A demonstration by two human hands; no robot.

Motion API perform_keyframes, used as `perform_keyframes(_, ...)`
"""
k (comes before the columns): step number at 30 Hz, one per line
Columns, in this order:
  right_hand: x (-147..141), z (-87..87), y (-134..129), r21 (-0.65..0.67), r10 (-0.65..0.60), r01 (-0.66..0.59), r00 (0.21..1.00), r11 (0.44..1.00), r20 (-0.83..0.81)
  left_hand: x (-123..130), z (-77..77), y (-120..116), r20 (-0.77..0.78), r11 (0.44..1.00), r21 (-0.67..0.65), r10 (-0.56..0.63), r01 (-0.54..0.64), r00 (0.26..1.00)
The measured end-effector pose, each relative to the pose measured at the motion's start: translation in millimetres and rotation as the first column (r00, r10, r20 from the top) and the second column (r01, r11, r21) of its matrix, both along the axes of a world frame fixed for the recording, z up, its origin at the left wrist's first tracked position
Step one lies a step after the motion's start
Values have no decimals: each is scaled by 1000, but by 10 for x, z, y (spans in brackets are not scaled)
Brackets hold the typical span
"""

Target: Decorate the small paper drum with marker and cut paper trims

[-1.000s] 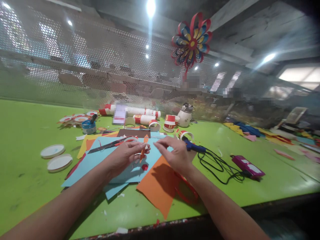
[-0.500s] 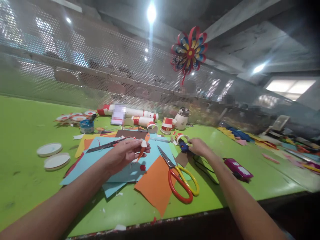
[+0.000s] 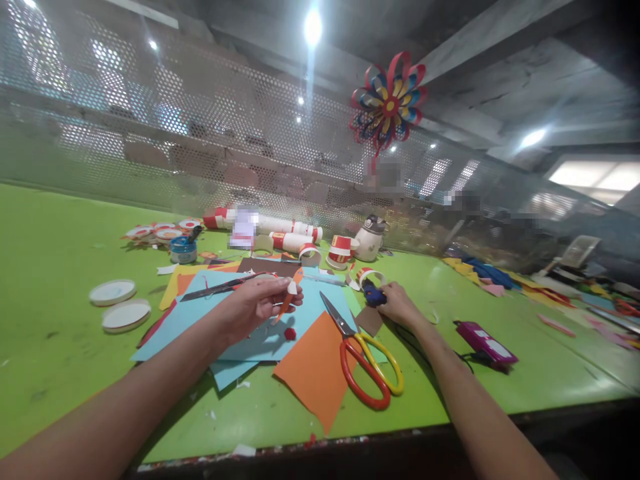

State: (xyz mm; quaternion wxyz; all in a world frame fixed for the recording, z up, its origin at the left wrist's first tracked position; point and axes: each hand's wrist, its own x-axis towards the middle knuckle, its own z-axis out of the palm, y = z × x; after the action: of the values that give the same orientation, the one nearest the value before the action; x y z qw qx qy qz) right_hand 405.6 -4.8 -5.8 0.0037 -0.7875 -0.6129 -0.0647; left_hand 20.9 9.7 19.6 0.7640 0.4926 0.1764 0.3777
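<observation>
My left hand (image 3: 260, 303) pinches a small orange paper piece (image 3: 287, 305) with a white bit at its top, above the light blue sheets (image 3: 200, 327). My right hand (image 3: 397, 303) is closed on a dark blue tool (image 3: 373, 293) with a black cord, beside a curled paper cup strip (image 3: 371, 273). Between the hands lie large scissors (image 3: 340, 317) with one red and one yellow handle, partly over an orange sheet (image 3: 313, 373). A small red piece (image 3: 290, 334) rests on the blue paper.
Two white lids (image 3: 126, 315) and a blue jar (image 3: 183, 250) are at the left. Paper cups (image 3: 341, 252) and a white bottle (image 3: 369, 240) stand behind. A purple box (image 3: 486, 345) lies at the right. A paper flower (image 3: 390, 105) hangs above.
My right hand has closed around the dark blue tool and drawn it slightly nearer. My left hand keeps its pinch on the orange piece. The whole view has shifted a little.
</observation>
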Motion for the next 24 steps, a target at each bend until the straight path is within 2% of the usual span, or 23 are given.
perform_keyframes(5, -13, -20, -19, 30, -17, 19, 998, 999, -66, 0, -8, -3, -16, 1000, 20, 1, -1, 1000)
perform_keyframes(11, -19, 33, -28, 5, 16, -15, 985, 1000, -174, 13, -11, 4, -46, 999, 42, -1, 3, 999)
perform_keyframes(17, -52, 125, -126, 98, 95, -75, 970, 992, -225, 19, -2, -11, -78, 999, 54, 9, -5, 997)
perform_keyframes(24, -244, 174, -149, 145, 155, -123, 960, 982, -232, 79, -4, -22, -72, 998, 63, -3, 7, 997)
